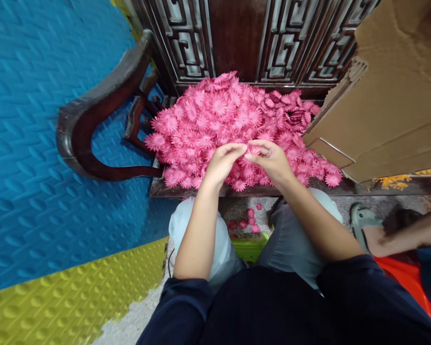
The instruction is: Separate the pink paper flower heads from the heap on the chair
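Note:
A large heap of pink artificial flowers [215,108] with thin pointed petals covers the dark wooden bench seat. Over the front of the heap, my left hand [224,160] has thumb and fingers pinched together; what sits between the tips is too small to make out. Fingertip to fingertip with it, my right hand [271,160] curls its thumb and forefinger around a pink flower [253,151]. Part of that flower is hidden by the fingers, and its edge blends into the pile behind.
A curved wooden armrest [107,108] rises at left, beside blue matting [39,143]. At right leans a cardboard box [391,105]. Loose pink pieces [251,220] lie on the floor near a green object [249,247]. Another person's foot [377,239] is at right.

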Action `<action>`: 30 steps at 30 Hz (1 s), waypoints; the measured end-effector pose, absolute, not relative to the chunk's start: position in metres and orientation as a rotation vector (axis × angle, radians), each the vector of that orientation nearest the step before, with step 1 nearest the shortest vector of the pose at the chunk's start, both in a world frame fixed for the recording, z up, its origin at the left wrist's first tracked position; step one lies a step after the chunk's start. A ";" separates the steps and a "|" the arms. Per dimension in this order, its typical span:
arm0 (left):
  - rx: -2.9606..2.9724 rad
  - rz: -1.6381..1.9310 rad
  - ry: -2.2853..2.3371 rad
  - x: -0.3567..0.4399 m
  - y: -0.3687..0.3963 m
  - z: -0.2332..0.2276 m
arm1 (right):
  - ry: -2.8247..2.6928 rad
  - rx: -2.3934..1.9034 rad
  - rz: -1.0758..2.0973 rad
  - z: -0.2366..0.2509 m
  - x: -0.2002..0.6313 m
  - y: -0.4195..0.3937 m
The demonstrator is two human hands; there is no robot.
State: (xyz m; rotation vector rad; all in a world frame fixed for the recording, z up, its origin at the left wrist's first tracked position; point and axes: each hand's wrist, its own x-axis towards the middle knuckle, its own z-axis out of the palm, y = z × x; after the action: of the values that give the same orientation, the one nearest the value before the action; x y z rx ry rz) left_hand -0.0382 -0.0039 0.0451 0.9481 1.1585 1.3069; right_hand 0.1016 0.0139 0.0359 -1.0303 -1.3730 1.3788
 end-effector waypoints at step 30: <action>1.248 1.472 1.220 -0.036 -0.006 0.043 | -1.370 -0.965 1.196 0.038 0.098 0.013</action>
State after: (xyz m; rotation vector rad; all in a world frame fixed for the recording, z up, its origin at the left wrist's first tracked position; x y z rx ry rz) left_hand -0.0358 -0.0057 0.0427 1.2482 1.2198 1.4719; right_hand 0.0984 0.0127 0.0377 -0.9648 -1.3697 1.1964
